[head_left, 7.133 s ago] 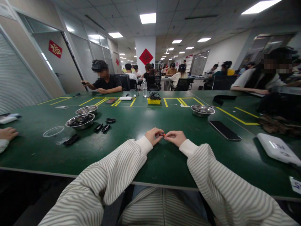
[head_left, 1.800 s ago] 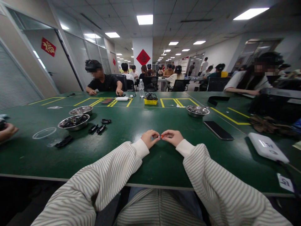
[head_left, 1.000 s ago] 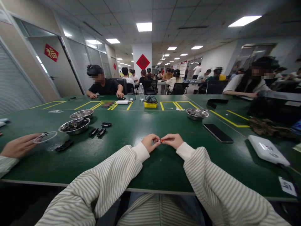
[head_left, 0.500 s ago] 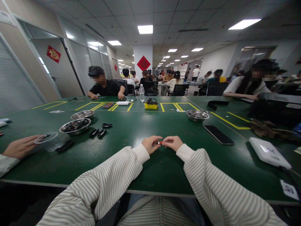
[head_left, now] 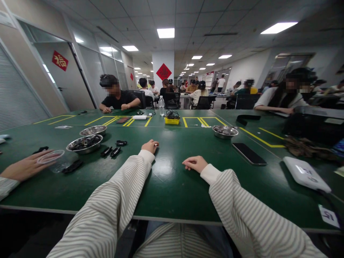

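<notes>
My left hand is over the green table, ahead of my body, its fingers closed round a small thing that I cannot make out. Nearer to me and to the right, my right hand has its fingers pressed together; what they hold, if anything, is too small to tell. Several small black parts lie to the left of my left hand. Beyond them stand a steel bowl full of dark parts and a second steel bowl.
At the left, a person's hand is at a clear plastic cup beside a black part. On the right are a steel bowl, a phone and a white device. A yellow tray and a bottle stand further back.
My left hand has moved forward and left, away from my right hand, which stays nearly in place. The small red-tipped thing between them no longer shows. The neighbouring hand has shifted over the cup.
</notes>
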{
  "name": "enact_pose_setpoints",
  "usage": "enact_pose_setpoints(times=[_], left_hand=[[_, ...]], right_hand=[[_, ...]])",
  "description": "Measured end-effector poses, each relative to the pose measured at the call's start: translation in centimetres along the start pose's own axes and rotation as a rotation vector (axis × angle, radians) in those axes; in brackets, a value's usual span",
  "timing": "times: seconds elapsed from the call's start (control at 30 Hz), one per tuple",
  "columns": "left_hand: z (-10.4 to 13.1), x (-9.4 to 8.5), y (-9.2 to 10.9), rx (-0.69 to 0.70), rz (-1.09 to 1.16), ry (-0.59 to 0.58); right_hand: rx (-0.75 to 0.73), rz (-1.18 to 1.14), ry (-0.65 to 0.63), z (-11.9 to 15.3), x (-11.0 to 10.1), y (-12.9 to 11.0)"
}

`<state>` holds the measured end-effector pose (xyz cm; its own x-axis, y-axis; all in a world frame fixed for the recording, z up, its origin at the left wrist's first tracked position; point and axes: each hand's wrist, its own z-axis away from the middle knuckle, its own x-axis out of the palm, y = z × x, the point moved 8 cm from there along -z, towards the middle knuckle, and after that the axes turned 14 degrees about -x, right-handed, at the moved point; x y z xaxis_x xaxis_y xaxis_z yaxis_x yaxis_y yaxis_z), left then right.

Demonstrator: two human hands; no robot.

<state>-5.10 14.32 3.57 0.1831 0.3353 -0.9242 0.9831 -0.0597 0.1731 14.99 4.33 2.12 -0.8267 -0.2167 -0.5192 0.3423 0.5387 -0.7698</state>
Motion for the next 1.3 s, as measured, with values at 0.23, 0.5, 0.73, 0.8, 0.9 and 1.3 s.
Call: enact_pose_setpoints(times=[0.23,0.5,0.73,0.8,0.9,1.3], left_hand=[[-2.0,1.3,-4.5,-0.170,-0.073,-0.053],[-2.0,0.7,-3.0,-0.003,-0.072,0.060],[-1.9,-0.1,-2.0,0.144,0.065,0.145],[-1.4,-0.5,-0.9,0.225,0.170,0.179],[-0.4,-0.9,1.0,0.276,0.383,0.168],[9.3,-0.7,12.5,0.514,0.635,-0.216]], right_hand=[[-0.005,0.002,-0.006,0.0,0.1,0.0],[-0.004,-0.004,-0.015,-0.1,0.1,0.2],[-0.001,0.005,-0.013,0.0,0.1,0.1],[0.005,0.001,-0.003,0.0,0.0,0.2],[0.013,-0.009,0.016,-0.1,-0.1,0.3],[0.041,0.042,0.237,0.0,-2.7,0.6]])
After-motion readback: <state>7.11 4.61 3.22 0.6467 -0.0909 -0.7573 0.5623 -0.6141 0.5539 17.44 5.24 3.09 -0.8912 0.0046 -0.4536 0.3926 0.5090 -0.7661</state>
